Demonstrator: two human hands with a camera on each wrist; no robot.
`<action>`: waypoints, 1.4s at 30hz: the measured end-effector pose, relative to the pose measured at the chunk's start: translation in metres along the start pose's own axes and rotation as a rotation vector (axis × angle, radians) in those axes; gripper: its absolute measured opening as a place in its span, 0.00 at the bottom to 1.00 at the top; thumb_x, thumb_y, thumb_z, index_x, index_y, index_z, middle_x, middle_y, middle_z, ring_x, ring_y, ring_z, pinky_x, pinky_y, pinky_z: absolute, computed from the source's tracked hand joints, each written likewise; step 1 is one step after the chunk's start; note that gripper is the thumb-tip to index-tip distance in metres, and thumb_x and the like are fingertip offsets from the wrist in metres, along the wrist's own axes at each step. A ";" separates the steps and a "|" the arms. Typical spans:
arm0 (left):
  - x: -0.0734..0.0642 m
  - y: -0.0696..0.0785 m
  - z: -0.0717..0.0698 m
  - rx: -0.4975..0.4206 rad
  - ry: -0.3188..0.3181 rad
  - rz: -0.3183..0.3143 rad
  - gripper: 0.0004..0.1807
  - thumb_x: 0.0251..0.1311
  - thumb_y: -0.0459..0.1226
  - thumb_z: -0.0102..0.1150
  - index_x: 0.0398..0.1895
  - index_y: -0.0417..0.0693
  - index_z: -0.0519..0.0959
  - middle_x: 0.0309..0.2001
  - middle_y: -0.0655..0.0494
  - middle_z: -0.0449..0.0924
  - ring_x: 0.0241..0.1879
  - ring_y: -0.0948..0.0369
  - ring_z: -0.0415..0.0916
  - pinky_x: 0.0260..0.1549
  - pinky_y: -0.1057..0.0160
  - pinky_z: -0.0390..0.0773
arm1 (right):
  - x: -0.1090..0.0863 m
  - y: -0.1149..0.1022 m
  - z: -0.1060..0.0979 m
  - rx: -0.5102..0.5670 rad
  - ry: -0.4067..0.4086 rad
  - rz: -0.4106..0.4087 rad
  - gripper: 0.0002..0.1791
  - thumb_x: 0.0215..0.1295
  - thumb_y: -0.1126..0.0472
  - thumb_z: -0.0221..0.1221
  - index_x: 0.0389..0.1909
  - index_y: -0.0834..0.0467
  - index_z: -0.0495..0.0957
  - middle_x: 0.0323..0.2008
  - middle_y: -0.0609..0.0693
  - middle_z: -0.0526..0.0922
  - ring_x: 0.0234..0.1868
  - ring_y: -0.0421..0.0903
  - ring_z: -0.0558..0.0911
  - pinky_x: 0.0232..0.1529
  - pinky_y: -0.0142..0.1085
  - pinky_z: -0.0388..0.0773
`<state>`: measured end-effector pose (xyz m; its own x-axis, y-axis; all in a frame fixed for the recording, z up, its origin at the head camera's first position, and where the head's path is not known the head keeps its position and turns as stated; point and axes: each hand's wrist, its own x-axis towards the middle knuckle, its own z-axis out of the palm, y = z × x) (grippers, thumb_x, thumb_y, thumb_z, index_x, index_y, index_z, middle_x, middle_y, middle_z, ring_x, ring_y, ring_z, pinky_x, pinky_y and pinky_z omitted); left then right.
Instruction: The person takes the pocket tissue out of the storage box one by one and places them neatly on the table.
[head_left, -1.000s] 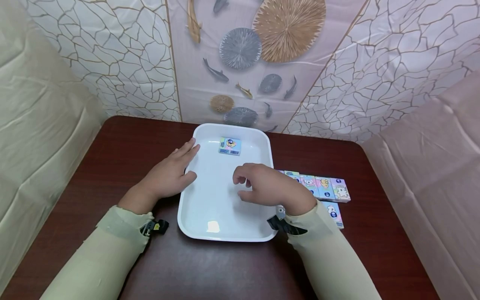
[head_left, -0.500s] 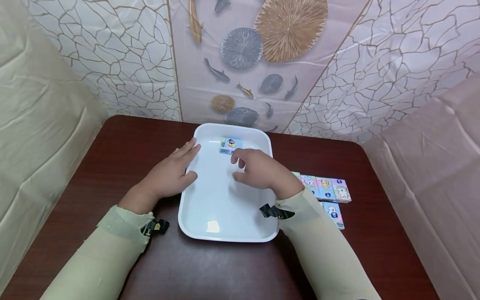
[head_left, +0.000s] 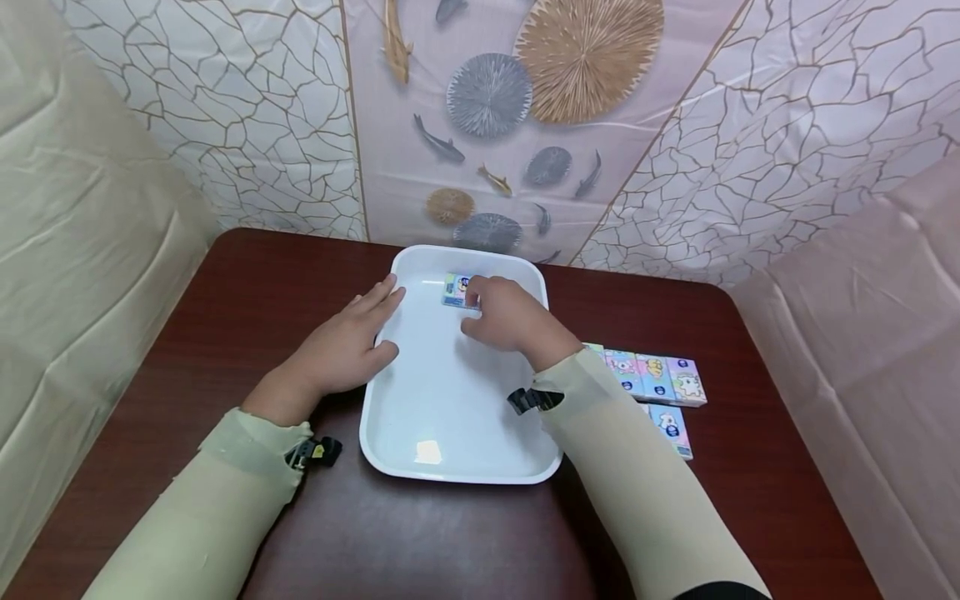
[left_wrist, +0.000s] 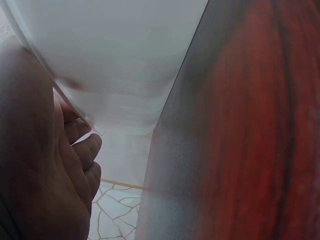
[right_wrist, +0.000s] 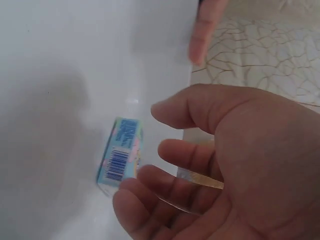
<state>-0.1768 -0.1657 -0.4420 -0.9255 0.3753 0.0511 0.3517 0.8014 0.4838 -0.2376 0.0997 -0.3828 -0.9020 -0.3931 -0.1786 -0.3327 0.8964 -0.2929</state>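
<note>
A small pastel pack (head_left: 455, 289) with a cartoon print lies flat inside the white tray (head_left: 420, 400), near its far end. My right hand (head_left: 513, 315) hovers at the pack's right side, thumb and fingers loosely bent and apart, hiding part of it from the head view. In the right wrist view, the pack (right_wrist: 120, 152) shows its barcode side, just off the fingertips, with nothing between thumb and fingers. On the tray's left rim rests my left hand (head_left: 337, 350), fingers extended; the left wrist view shows that hand (left_wrist: 65, 165) against the tray wall.
Several similar cartoon packs (head_left: 652, 377) lie in a row on the dark wood table (head_left: 300, 275), right of the tray. Another pack (head_left: 670, 427) sits in front of that row, partly behind the right sleeve. A patterned wall covering (head_left: 480, 183) rises behind the table.
My right hand has moved forward over the tray, from its middle to the pack near the far end. The left hand has stayed on the left rim.
</note>
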 end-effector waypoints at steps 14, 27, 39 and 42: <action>0.000 -0.001 -0.001 -0.015 -0.003 0.008 0.42 0.73 0.47 0.47 0.87 0.56 0.48 0.87 0.62 0.35 0.85 0.48 0.45 0.83 0.45 0.48 | 0.035 -0.003 0.010 -0.136 0.045 0.071 0.23 0.67 0.44 0.64 0.53 0.56 0.79 0.44 0.50 0.76 0.43 0.47 0.77 0.45 0.42 0.79; -0.001 -0.001 -0.001 -0.015 0.009 0.020 0.41 0.72 0.45 0.48 0.87 0.54 0.50 0.87 0.60 0.37 0.85 0.48 0.48 0.83 0.44 0.50 | 0.050 -0.004 0.027 -0.131 0.093 0.174 0.40 0.68 0.29 0.58 0.69 0.52 0.76 0.61 0.55 0.75 0.49 0.48 0.79 0.57 0.49 0.82; -0.002 -0.002 -0.001 -0.019 0.017 0.025 0.41 0.72 0.44 0.48 0.86 0.54 0.50 0.87 0.60 0.38 0.84 0.48 0.48 0.83 0.45 0.50 | 0.051 -0.004 0.032 -0.203 0.151 0.188 0.32 0.68 0.33 0.58 0.61 0.52 0.80 0.57 0.53 0.78 0.43 0.47 0.81 0.46 0.49 0.84; -0.002 -0.002 -0.001 -0.015 0.017 0.026 0.41 0.72 0.45 0.48 0.86 0.54 0.50 0.87 0.59 0.37 0.84 0.48 0.48 0.83 0.45 0.50 | 0.049 -0.005 0.031 -0.193 0.148 0.176 0.33 0.64 0.35 0.61 0.62 0.53 0.79 0.56 0.53 0.76 0.42 0.49 0.80 0.46 0.49 0.84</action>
<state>-0.1759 -0.1679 -0.4421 -0.9182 0.3882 0.0789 0.3741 0.7843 0.4949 -0.2719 0.0697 -0.4194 -0.9761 -0.2065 -0.0683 -0.2007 0.9761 -0.0833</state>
